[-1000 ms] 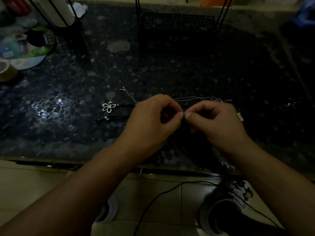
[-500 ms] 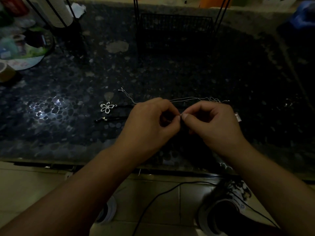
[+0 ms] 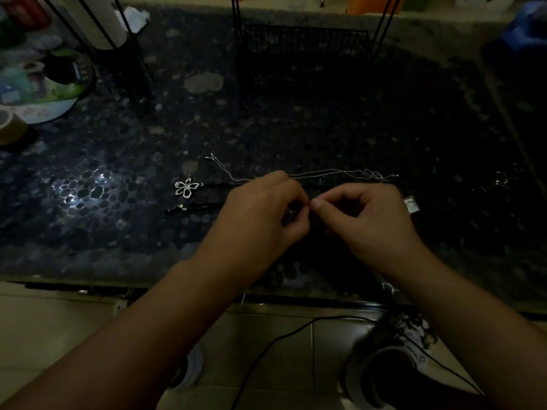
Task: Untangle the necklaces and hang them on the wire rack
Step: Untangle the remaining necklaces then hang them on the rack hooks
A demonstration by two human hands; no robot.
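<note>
Thin silver necklace [image 3: 325, 173] lying stretched on dark pebble table [image 3: 414, 143], flower pendant [image 3: 186, 187] at its left, left hand [image 3: 263, 214] and right hand [image 3: 367, 214] fingertips together, curled, pinching something too dark to tell, wire rack [image 3: 305, 45] well behind.

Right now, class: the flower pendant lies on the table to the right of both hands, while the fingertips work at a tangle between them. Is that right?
Not quite. The head view shows the flower pendant to the left of both hands, not the right. The rest stands: left hand and right hand meet fingertip to fingertip over the tangle.
</note>
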